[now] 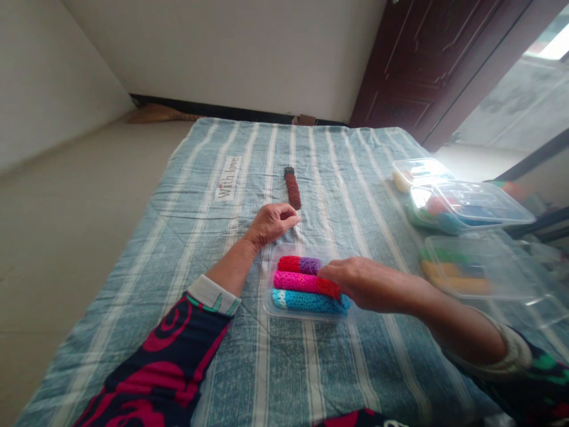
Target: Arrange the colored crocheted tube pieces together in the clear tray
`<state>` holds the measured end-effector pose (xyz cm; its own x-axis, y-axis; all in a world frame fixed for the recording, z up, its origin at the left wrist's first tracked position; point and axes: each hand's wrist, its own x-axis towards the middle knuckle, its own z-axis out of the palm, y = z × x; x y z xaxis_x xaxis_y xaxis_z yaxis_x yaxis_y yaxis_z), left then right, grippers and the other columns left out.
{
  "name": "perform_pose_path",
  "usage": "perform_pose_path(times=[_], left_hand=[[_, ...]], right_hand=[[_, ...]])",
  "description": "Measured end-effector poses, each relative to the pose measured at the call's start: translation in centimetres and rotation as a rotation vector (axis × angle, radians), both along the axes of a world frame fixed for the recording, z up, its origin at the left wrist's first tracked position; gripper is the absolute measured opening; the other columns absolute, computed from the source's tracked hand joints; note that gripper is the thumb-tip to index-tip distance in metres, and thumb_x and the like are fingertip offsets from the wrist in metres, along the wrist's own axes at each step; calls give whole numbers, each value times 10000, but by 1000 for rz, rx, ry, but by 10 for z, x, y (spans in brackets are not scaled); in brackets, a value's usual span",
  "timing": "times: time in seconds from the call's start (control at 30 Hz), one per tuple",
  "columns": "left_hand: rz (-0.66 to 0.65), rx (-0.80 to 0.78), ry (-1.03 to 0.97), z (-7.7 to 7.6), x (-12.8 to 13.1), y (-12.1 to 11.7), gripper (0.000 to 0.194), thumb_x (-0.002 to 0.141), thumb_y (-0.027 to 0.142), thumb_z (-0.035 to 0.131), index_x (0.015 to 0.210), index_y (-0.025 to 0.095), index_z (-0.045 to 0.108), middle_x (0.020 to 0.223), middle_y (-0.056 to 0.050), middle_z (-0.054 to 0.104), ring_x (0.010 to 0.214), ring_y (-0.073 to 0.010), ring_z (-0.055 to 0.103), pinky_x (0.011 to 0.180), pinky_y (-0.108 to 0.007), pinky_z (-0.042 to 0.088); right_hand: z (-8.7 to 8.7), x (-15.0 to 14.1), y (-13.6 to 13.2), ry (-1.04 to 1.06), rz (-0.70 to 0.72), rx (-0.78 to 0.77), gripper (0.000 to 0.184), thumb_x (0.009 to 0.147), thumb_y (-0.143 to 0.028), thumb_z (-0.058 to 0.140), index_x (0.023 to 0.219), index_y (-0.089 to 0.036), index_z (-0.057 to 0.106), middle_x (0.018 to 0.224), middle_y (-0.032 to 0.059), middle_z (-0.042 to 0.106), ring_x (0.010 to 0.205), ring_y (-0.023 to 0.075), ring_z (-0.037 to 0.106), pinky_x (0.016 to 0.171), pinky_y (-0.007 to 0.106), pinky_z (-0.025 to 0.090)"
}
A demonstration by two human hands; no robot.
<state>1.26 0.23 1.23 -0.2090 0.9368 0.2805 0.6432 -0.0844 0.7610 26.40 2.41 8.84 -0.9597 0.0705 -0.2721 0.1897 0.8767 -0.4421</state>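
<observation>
A clear plastic container [269, 299] sits on the striped cloth with crocheted rolls inside. They are a red and purple crocheted roll [288, 264], a pink and red roll [296, 280] and a blue roll with a whitish end band [306, 300]. My right hand [355, 281] reaches over the container's right side, its fingers closed at the purple end of the top roll. Just short of a brown crocheted roll [293, 190] with a black end is my left hand [272, 225]. Its thumb and fingers curl together near the roll's lower end; anything between the fingertips is too small to make out.
Clear containers with colourful contents stand at the right: a small one [422, 169], one with a lid askew [480, 204] and one with green and yellow rolls [457, 273]. The cloth [213, 356] bears a "With love" print. Beyond its far edge are a wall and a brown door [427, 59].
</observation>
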Motion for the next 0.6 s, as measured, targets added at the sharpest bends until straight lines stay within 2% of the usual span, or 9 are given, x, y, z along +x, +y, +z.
perform_pose_path(times=[0.6], left_hand=[[1, -11, 16, 4, 1, -2, 218, 750, 354, 610, 692, 156, 680, 664, -7, 655, 628, -140, 571, 617, -246, 445]], right_hand=[[0, -1, 0, 9, -7, -22, 246, 798, 26, 437, 924, -152, 549, 857, 42, 635, 715, 124, 541, 617, 251, 355]])
